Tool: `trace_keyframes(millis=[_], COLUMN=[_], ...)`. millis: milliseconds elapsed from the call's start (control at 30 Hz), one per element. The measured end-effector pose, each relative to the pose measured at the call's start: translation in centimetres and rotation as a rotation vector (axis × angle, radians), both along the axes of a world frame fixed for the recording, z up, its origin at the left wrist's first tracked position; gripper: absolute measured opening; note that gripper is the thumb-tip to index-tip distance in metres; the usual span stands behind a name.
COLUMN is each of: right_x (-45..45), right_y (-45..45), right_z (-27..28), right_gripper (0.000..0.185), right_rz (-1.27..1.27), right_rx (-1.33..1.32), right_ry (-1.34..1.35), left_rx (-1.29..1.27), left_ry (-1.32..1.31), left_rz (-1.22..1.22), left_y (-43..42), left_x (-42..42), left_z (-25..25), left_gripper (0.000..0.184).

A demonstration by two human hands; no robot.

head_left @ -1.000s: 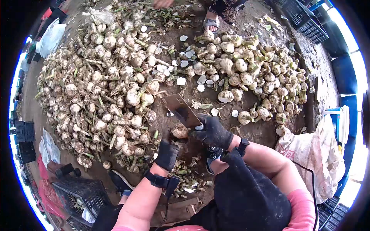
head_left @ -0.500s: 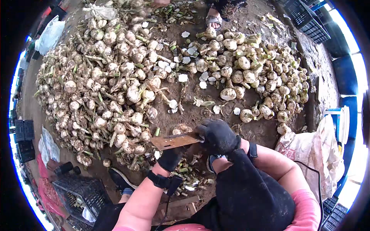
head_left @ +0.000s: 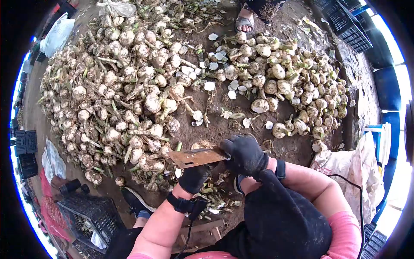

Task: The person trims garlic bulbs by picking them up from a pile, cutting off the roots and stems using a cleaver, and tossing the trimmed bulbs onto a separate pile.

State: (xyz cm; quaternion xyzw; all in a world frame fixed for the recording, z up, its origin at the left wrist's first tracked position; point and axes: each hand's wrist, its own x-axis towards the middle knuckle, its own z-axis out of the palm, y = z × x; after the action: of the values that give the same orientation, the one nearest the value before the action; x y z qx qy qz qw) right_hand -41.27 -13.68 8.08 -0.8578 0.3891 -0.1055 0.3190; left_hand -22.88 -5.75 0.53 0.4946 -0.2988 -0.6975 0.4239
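Observation:
My right hand (head_left: 246, 154), in a dark glove, is closed round the handle end of a cleaver (head_left: 196, 157). Its broad, rust-brown blade has a small slot and points left. Under the blade is my left hand (head_left: 194, 178), also gloved, with its fingers mostly hidden. Just past the blade's far edge shows part of a pale root bulb (head_left: 201, 145), in line with my left hand and seemingly gripped by it. Leafy trimmings (head_left: 213, 198) lie on the ground below my hands.
A big heap of stemmed root bulbs (head_left: 125, 86) spreads at left, a smaller pile of bulbs (head_left: 297, 82) at right. White cut slices (head_left: 209, 86) lie between. Another person's sandaled foot (head_left: 244, 21) is at the top. A black crate (head_left: 90, 216) and a white sack (head_left: 351, 172) flank me.
The view has shifted slightly, so the piles sit a little lower and to the right. The other person's hand at the top edge is gone from view. My hands keep nearly the same pose.

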Motion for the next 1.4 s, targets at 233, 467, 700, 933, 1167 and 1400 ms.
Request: trace_keyframes(millis=[233, 467, 700, 933, 1167, 1400], right_x=[-5.3, -1.3, -1.5, -2.0, -3.0, -8.8], right_y=[-0.3, -0.9, -0.4, -1.2, -0.2, -2.1], right_z=[-3.4, -0.3, -2.8, -1.1, -1.9, 1.3], right_gripper=[0.022, 0.026, 0.021, 0.017, 0.029, 0.021], right_rz=[-0.453, -0.303, -0.211, -0.261, -0.28, -0.798], right_rx=[0.137, 0.706, 0.502, 0.392, 0.49, 1.141], right_ry=[0.045, -0.357, -0.484, -0.257, -0.486, -0.987], left_rx=[-0.5, -0.192, -0.186, -0.354, -0.392, -0.212], left_ry=[-0.487, 0.162, -0.179, -0.368, -0.539, -0.627], left_rz=[-0.195, -0.099, -0.137, -0.035, -0.042, -0.155], left_y=[-1.5, -3.1, -2.2, -1.8, -2.0, -3.0], left_x=[0.8, -0.8, 0.3, 0.1, -1.0, 1.2], left_z=[4.2, 3.2, 1.9, 3.4, 3.4, 1.3], left_gripper=[0.038, 0.041, 0.049, 0.043, 0.068, 0.036])
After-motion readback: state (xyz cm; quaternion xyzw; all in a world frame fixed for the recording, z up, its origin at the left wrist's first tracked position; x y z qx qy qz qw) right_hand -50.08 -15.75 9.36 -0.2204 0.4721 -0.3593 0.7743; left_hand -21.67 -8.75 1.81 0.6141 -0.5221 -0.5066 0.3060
